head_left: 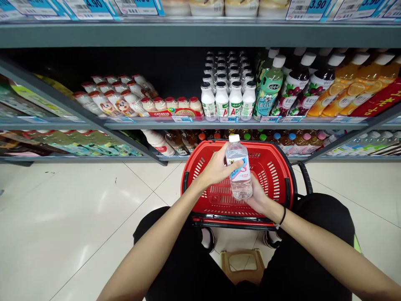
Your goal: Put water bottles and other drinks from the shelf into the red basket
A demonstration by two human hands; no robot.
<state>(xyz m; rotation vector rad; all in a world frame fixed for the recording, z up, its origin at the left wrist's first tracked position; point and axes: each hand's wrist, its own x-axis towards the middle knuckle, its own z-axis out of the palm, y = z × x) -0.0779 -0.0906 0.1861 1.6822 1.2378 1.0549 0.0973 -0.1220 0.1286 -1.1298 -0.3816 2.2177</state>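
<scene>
Over the red shopping basket (200, 209), I hold a clear plastic drink bottle (240, 184) with a white cap and a blue, white and pink label. The bottle is close to upright. My left hand (218, 166) is closed around its upper left side, with the thumb across the label. From the lower right, my right hand (258, 195) grips the bottle near its base; some of its fingers are hidden behind the bottle. The basket has a black handle (305, 177) at its right side.
A grey shelf (175, 125) stands beyond the basket, holding small white bottles (222, 100), orange drink bottles (347, 94) and a green bottle (271, 85). My knees flank the basket. A tan stool (242, 274) shows between my legs on the tiled floor (78, 209).
</scene>
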